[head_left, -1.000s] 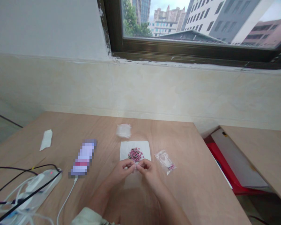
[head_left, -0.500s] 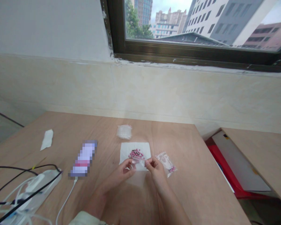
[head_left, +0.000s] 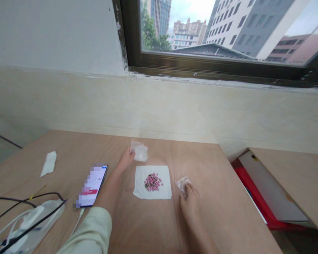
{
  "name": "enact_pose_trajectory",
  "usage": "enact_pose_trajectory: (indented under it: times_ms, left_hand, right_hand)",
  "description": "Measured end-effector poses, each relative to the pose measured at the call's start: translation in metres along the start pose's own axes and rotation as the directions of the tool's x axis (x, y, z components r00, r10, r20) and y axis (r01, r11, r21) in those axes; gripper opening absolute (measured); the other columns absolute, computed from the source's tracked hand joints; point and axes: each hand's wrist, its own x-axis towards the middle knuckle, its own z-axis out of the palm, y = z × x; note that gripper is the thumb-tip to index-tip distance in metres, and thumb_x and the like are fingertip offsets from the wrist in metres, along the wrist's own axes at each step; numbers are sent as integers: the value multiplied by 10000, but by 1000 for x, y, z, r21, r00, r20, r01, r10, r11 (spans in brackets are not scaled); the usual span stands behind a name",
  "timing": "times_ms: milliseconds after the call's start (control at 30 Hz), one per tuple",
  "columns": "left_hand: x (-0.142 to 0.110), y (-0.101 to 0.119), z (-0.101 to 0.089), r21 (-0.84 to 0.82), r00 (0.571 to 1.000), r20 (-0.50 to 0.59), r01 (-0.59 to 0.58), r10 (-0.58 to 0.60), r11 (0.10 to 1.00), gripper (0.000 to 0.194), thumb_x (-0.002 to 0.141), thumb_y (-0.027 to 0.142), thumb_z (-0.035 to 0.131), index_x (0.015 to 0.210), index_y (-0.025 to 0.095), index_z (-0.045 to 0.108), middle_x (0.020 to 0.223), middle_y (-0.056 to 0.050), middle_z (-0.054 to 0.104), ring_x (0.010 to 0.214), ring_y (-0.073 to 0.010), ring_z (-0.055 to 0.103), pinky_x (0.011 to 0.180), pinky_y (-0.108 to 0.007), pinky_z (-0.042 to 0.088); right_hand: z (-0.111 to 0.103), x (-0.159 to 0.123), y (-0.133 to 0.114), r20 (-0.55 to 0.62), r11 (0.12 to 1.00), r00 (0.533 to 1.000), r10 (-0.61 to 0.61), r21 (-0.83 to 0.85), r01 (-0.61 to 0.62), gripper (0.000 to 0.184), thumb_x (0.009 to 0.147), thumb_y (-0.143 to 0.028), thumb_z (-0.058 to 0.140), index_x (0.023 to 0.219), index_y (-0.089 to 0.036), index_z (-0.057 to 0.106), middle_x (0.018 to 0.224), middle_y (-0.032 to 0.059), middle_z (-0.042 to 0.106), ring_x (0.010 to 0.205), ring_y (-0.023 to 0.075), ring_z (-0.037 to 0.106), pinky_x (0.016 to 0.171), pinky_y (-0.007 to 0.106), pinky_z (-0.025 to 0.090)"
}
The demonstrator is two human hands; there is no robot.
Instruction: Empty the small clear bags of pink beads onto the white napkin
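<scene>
At the far middle of the table, my left hand [head_left: 127, 157] reaches to a small pile of clear plastic bags [head_left: 141, 152], its fingers closed on the pile's left edge, where one bag sticks up. My right hand [head_left: 190, 201] has its fingers closed around a crumpled clear plastic bag [head_left: 182, 183] on the table; the hand covers part of it. Between the hands lies a white paper sheet [head_left: 164, 192]. Pink and dark beads [head_left: 153, 181] are heaped on its middle, a few of them loose at the heap's edge.
To the left lie a phone [head_left: 94, 185] on a charging cable, a white paper scrap [head_left: 48, 163] and a power strip [head_left: 34, 222] with tangled cords. A wall with a window [head_left: 217, 35] stands behind the table. On the right, a lower shelf holds a red folder [head_left: 250, 187].
Both hands have left the small clear bag position over the paper. My left hand has moved forward to the bag pile; my right hand has moved right onto the other bag. The beads are uncovered.
</scene>
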Motion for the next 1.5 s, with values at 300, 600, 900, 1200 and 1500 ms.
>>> enact_pose_trajectory:
  times_ms: [300, 600, 900, 1200, 1500]
  left_hand:
    - [-17, -1, -14, 207, 976, -187, -71, 111, 976, 358, 666, 198, 502, 1004, 91, 449, 1007, -138, 489, 1023, -272, 401, 890, -412, 283]
    - [-128, 47, 0, -228, 730, 534, -361, 426, 904, 309, 728, 267, 522, 1034, 225, 539, 1064, -58, 531, 1003, -189, 448, 880, -298, 338]
    - [-139, 27, 2, -187, 783, 604, -43, 149, 981, 192, 670, 311, 573, 586, 141, 548, 538, 32, 532, 507, -90, 497, 476, -176, 371]
    - [-145, 26, 13, -223, 793, 602, 52, 95, 973, 246, 651, 326, 567, 547, 153, 426, 539, 61, 444, 388, -49, 439, 322, -141, 308]
    - [-145, 26, 11, -322, 690, 721, 250, 65, 913, 251, 657, 343, 581, 595, 157, 425, 443, 88, 409, 346, -45, 406, 324, -148, 328]
  right_hand:
    - [-15, -12, 6, -72, 985, 997, -10, 170, 22, 240, 692, -239, 407, 753, -139, 617, 879, 140, 614, 866, 264, 518, 815, 434, 357]
    - [-46, -14, -65, 317, 843, 948, -20, 516, -155, 183, 708, -332, 475, 733, -175, 566, 726, 52, 606, 751, 202, 547, 675, 293, 421]
    - [-36, -23, -92, 158, 855, 987, -21, 514, -65, 164, 698, -342, 520, 737, -188, 479, 731, 22, 517, 741, 174, 478, 703, 293, 365]
    - [-29, -28, -120, 509, 815, 834, -214, 563, -135, 283, 741, -400, 455, 573, -173, 432, 544, -38, 399, 541, 99, 375, 515, 210, 298]
    - [-26, -15, -109, 657, 658, 699, -282, 662, -358, 294, 697, -418, 514, 569, -170, 420, 524, -52, 373, 499, 79, 337, 479, 203, 262]
